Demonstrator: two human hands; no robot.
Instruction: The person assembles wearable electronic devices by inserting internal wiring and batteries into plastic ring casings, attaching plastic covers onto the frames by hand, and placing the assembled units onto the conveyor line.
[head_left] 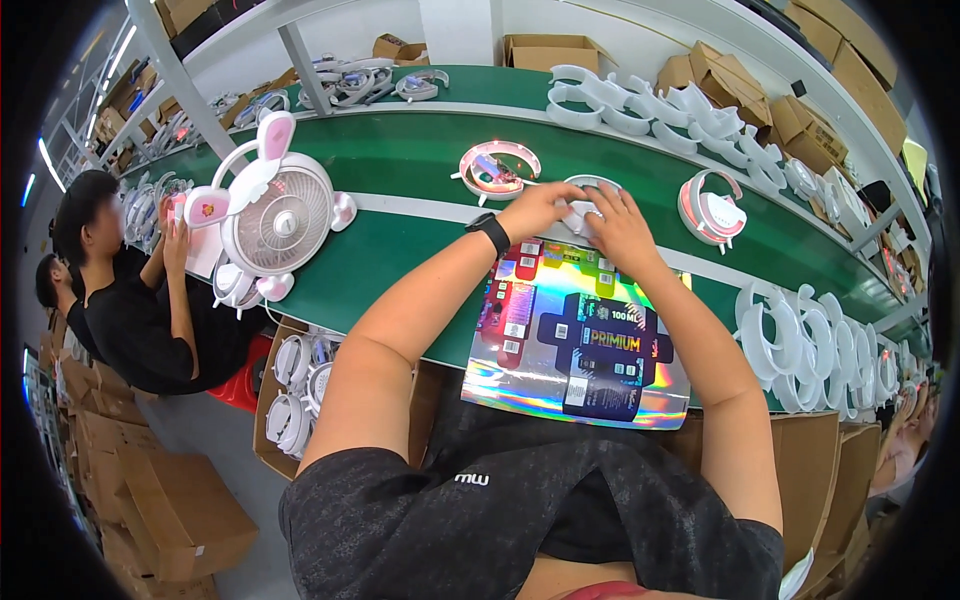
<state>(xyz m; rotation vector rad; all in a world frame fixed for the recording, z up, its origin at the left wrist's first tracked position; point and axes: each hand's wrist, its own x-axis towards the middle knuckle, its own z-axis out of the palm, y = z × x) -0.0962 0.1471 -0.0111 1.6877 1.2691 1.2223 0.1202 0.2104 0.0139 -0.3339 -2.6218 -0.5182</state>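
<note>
Past the far edge of a shiny holographic printed sheet (510,385), my two hands meet over a small white rounded plastic part (578,217). My left hand (533,211), with a dark band on its wrist, closes its fingers on the part's left side. From the right, my right hand (622,232) curls its fingers over the top of it. Much of the part is hidden under my fingers. Behind my left hand stands a white ring-shaped housing (497,170) with lit red lights and its inside exposed. A similar pink-and-white housing (712,212) stands to the right.
A white fan with bunny ears (283,220) stands at left on the green bench (400,240). Stacked white curved shells (800,345) line the right, with more (660,110) behind. A carton of white parts (290,400) sits below. A co-worker (140,290) works at far left.
</note>
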